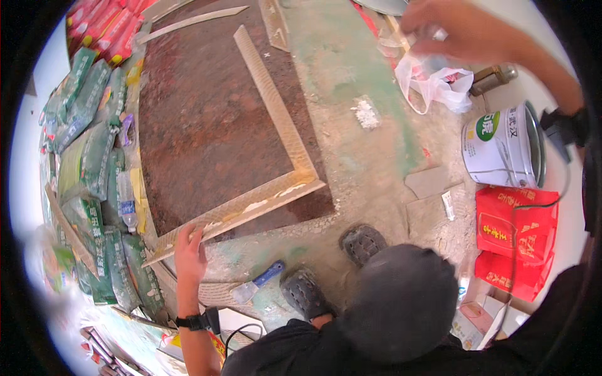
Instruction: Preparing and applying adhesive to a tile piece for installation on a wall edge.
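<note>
Two long beige strips meet at a corner and form an L-shaped strip frame on a dark reddish-brown slab. Their faces look ribbed, with yellowish smears near the joint. My left hand grips the lower strip near its left end, fingers over the edge. At the upper right, my right hand is raised above a white plastic bag. Motion blurs it; its fingers look closed round something small and whitish that I cannot make out. Below the frame lies a scraper with a blue handle.
Green packaged bags and red ones are stacked along the left. A white metal bucket and a red bag stand at the right. White bits, a small tube and other strips lie about.
</note>
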`<state>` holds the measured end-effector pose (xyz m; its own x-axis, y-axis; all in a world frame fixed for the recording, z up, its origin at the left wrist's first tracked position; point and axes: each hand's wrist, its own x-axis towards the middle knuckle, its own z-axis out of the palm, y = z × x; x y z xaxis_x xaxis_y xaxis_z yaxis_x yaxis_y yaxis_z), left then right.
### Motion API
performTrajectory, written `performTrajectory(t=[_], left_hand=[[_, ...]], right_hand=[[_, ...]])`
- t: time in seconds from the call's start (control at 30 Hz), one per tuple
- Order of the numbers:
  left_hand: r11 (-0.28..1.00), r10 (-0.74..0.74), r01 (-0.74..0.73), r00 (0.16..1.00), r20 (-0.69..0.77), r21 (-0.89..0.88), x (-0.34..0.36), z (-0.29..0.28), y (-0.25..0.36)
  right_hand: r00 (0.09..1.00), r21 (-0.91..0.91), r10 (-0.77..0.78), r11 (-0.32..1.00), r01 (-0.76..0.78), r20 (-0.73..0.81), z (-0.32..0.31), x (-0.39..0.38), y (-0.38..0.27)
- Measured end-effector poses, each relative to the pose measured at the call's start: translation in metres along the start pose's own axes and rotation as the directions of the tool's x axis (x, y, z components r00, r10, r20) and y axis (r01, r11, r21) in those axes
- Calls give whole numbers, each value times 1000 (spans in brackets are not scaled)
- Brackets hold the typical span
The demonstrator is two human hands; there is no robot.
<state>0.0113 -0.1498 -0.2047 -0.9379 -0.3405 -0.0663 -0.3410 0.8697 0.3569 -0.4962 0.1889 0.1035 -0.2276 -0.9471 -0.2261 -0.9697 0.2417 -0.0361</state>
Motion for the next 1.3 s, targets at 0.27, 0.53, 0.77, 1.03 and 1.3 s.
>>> performTrajectory(t=[0.27, 0.53, 0.77, 1.03, 1.3], left_hand=[[945, -19, -12, 996, 90, 327, 9, -12, 12], [887, -190, 100, 969, 159, 451, 15, -12, 25], [909, -109, 25, 978, 179, 416, 16, -14, 20], [909, -155, 86, 978, 141, 408, 19, -11, 30], [904, -92, 67, 995, 41, 421, 14, -5, 32]], right_hand=[[982, 565, 186, 807, -173, 35, 314, 1, -31], [894, 869, 444, 465, -170, -63, 422, -12, -109], [786, 967, 589, 253, 37, -185, 436, -2, -136], [819, 975, 563, 220, -19, -111, 432, 15, -165], [832, 976, 551, 209, -62, -65, 432, 18, -163]])
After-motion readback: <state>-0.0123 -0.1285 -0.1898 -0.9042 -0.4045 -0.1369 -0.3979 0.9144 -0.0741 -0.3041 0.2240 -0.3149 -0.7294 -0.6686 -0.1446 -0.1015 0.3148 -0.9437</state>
